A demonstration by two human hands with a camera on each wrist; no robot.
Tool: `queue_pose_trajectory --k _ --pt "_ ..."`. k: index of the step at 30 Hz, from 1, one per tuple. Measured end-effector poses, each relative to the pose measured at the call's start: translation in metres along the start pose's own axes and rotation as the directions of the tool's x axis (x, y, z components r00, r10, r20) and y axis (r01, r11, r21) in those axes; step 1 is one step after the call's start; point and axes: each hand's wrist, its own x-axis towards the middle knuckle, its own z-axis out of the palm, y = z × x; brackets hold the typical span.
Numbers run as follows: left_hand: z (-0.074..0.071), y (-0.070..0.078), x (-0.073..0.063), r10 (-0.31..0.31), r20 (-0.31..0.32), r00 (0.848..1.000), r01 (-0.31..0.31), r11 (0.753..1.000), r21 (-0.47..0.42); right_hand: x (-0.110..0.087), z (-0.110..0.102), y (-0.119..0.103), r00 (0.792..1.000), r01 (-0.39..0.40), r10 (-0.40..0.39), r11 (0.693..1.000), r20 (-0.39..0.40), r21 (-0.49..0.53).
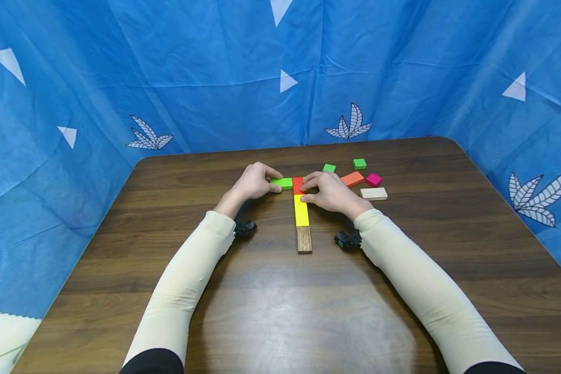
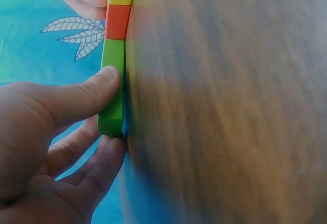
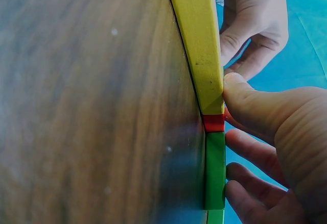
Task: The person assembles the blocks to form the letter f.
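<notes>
My left hand [image 1: 254,182] holds a light green block [image 1: 282,183], its thumb on top and fingers at the outer end. That block butts against a red block [image 1: 297,185]. A yellow block [image 1: 301,212] runs from the red one toward me, ending at a brown wood-grain block [image 1: 304,240]. My right hand [image 1: 329,193] touches this row from the right, thumb on the yellow block's corner and forefinger at the red block. In the right wrist view, its other fingers lie along a darker green block [image 3: 215,170], mostly hidden by the hand in the head view.
Right of the hands lie an orange block [image 1: 352,179], a magenta block [image 1: 373,180], a cream block [image 1: 374,194] and a small green block [image 1: 359,164]. Another green block [image 1: 329,168] sits behind the right hand. A blue curtain [image 1: 243,78] surrounds the wooden table [image 1: 271,322].
</notes>
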Motion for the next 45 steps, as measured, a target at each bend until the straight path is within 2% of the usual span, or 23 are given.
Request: queue_pose_trajectory --k 17,27,35,45 --pt "0.000 0.002 0.001 -0.005 -0.003 1.000 0.005 1.000 0.010 0.001 -0.002 -0.001 1.000 -0.019 0.019 1.000 -0.001 -0.011" --pt "0.001 0.001 -0.002 0.000 0.039 0.999 -0.001 1.000 0.017 -0.001 0.003 0.000 0.999 -0.041 0.041 0.999 0.020 0.008" --pt "-0.004 0.008 -0.009 0.098 0.007 0.995 -0.099 0.995 0.032 0.000 0.004 0.000 1.000 -0.020 0.020 1.000 0.003 -0.008" --pt "0.005 0.023 -0.019 0.251 0.073 0.965 -0.254 0.966 0.045 0.001 0.002 -0.001 1.000 -0.010 0.010 1.000 -0.008 -0.002"
